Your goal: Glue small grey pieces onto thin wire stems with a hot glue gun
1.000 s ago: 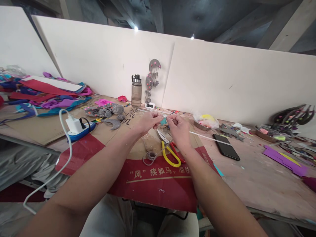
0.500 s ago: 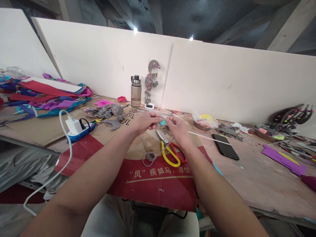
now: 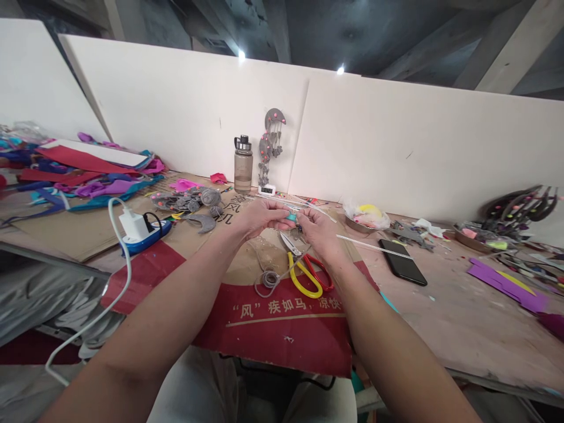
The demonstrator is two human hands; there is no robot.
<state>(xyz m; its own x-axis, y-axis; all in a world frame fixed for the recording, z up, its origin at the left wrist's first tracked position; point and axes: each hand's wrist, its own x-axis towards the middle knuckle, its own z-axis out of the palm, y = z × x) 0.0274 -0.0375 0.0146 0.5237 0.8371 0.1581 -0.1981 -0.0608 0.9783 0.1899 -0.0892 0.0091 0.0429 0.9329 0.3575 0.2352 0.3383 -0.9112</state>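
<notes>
A small turquoise piece [image 3: 291,217] is pinched between the thumb and fingers of my left hand [image 3: 265,217]. Close beside it on the right, my right hand [image 3: 316,228] has its thumb and fingertips pressed together; what they grip is too small to make out. Below both hands lie scissors with one yellow and one red handle [image 3: 305,279], blades pointing away. A coil of grey cord [image 3: 268,279] rests left of the handles on the red and brown cardboard [image 3: 282,335].
A bottle [image 3: 243,165] and a small white clock [image 3: 267,190] stand behind the hands. Grey felt pieces [image 3: 201,222] and a blue power strip [image 3: 147,236] lie left. To the right are a black phone [image 3: 403,263] and a bowl [image 3: 363,225].
The turquoise piece has turned and now shows as a narrower shape between the fingers. Both hands stay in nearly the same place.
</notes>
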